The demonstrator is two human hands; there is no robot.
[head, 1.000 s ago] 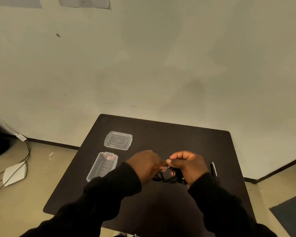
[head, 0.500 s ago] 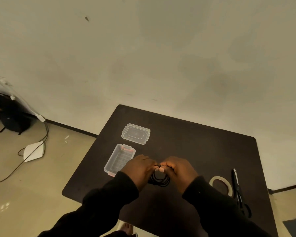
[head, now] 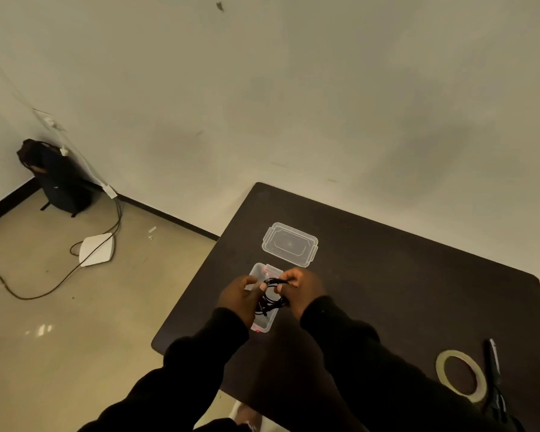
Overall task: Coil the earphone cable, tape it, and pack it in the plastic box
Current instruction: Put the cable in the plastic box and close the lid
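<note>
Both hands (head: 270,293) gripping coiled earphone cable (head: 272,299) over plastic box (head: 264,325); lid (head: 290,244) beyond, tape roll (head: 460,375) aside.

Dark table (head: 402,275) set against a pale wall (head: 293,88), with black scissors (head: 494,378) lying near its right edge. On the beige floor (head: 75,338), a flat white device (head: 96,249) with a trailing cable (head: 38,291). In the corner, a black bag (head: 60,179).

left hand (head: 239,297): bare, black long sleeve to the wrist | right hand (head: 304,291): bare, matching black long sleeve, loose soft fabric, no markings
</note>
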